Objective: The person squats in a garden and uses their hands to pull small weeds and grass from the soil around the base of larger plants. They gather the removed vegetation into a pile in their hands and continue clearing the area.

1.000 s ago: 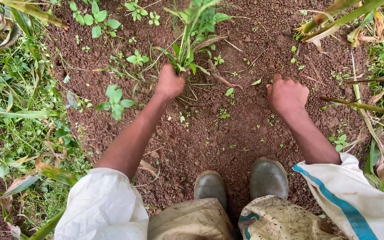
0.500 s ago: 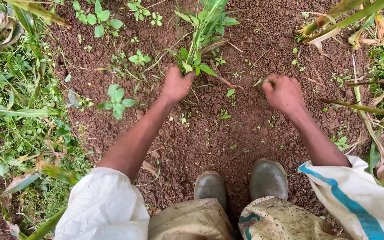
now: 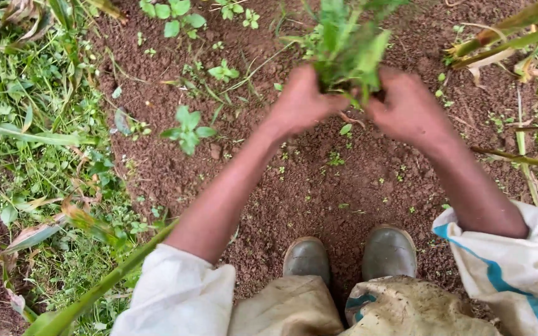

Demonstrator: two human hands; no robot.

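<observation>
Both hands' fingers now together, clamped on leafy weed (image 3: 348,53); reddish bare soil (image 3: 319,180), grassy edges (image 3: 26,162).

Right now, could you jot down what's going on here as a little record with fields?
setting: bare reddish-brown soil with grass along the left edge
left hand: closed around the base of a leafy green weed
right hand: closed on the same weed from the other side
weed: blurred, bunched between both hands
nearby plants: small broad-leaf seedling left of the arms
footwear: two muddy rubber boots, toes pointing up the picture
clothing: white rolled sleeves, blue stripe on the right one
</observation>
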